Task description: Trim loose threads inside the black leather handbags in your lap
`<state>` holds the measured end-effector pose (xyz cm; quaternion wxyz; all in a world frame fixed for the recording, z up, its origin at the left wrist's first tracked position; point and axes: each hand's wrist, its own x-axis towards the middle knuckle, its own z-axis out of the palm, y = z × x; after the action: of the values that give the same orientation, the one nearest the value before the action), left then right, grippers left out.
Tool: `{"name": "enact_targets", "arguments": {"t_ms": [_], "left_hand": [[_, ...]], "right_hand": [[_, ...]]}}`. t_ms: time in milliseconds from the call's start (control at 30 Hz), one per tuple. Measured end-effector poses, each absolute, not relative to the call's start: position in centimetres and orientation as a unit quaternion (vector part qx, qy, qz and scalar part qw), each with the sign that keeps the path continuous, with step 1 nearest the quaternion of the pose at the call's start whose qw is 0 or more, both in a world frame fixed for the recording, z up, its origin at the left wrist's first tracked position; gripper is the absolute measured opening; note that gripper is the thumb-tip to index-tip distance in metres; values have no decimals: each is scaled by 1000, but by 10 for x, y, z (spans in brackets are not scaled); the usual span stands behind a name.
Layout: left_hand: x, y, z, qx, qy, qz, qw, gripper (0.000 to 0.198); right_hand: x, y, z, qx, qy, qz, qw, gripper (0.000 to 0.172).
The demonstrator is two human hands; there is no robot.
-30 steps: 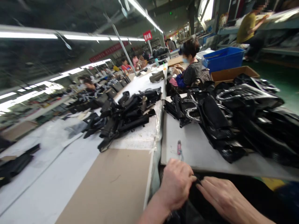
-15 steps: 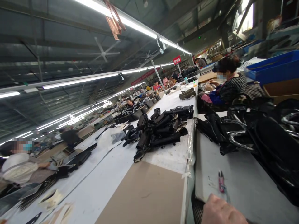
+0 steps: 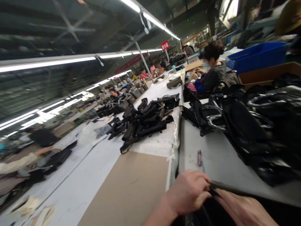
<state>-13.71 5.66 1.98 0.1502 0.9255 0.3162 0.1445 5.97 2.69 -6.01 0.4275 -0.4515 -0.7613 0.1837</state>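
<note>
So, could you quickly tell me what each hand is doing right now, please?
Left hand: closed, pinching the black material.
Right hand: resting on the same material; whether it grips cannot be told.

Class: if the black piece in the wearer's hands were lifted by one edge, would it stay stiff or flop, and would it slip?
Probably floppy: the black piece seems to bunch between the left hand and right hand. Likely rather slippery, since its surface looks glossy.

Long tables (image 3: 77, 185) w/ tube lights (image 3: 47, 61) overhead
</note>
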Motion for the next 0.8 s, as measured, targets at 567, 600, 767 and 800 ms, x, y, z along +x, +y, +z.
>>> {"name": "enact_targets", "arguments": {"t_ms": [567,600,767,800], "left_hand": [[-130,65,16,926,252,255,116,6],[-130,65,15,929,250,251,110,7],[-130,70,14,944,236,212,92,10],[-130,71,14,947,233,205,88,10]], "right_hand": [[68,21,-32,-453,-851,139,228,42],[68,22,-33,-451,-853,140,222,42],[68,32,-26,-440,-860,154,206,35],[68,34,-24,-436,-862,152,209,35]]}}
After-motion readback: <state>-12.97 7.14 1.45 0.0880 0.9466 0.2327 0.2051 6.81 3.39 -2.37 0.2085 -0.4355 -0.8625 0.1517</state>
